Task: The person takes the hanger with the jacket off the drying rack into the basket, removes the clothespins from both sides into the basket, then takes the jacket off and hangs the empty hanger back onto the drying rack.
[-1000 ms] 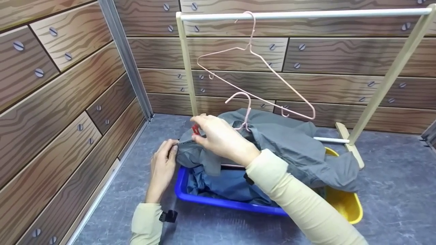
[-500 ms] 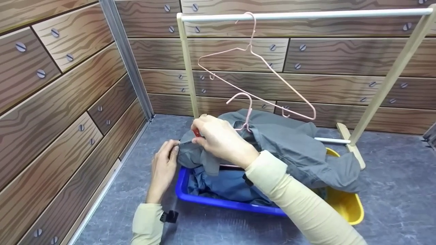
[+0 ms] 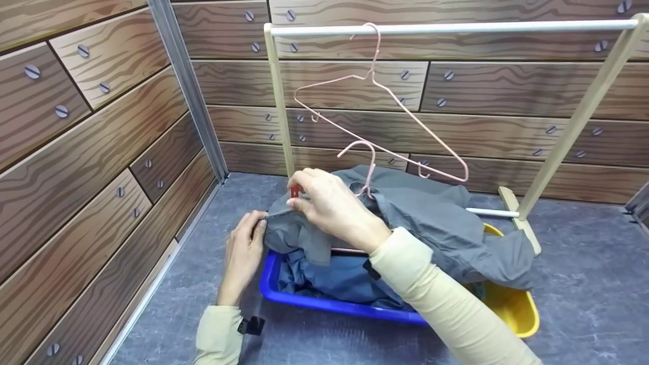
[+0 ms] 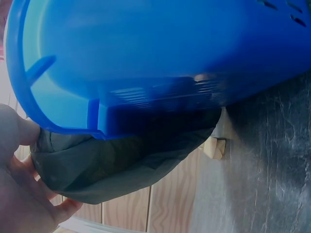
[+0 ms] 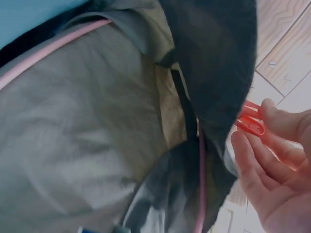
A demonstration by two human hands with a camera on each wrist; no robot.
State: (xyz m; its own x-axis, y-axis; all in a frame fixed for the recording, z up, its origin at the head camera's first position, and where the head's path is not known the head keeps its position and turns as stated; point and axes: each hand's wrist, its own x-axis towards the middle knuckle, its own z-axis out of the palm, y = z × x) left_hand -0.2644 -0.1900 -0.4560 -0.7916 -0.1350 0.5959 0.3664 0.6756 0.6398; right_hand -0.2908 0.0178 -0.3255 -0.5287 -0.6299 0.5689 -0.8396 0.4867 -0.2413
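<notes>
A grey shirt-like garment (image 3: 431, 218) lies over two baskets, with a pink hanger (image 3: 372, 170) inside it and the hook standing up through the top. My left hand (image 3: 243, 251) grips the garment's left edge; in the left wrist view the fingers (image 4: 65, 208) curl behind the cloth. Between the thumb and fingers of my right hand (image 3: 332, 205) is a red clothespin (image 3: 294, 191), held just above the garment's left part. In the right wrist view the clothespin (image 5: 250, 125) sits right at the cloth's edge, its far end hidden behind the fabric.
Beneath the garment stand a blue basket (image 3: 329, 302) with dark blue cloth (image 3: 339, 276) in it and a yellow basket (image 3: 525, 309). Behind, a bare pink hanger (image 3: 421, 121) hangs from the rack's white rail (image 3: 487, 26). Wood-patterned walls (image 3: 81, 203) enclose the left and back.
My right hand's fingers have come closer together on the clothespin, which now stands more upright. The left hand stays at the garment's edge.
</notes>
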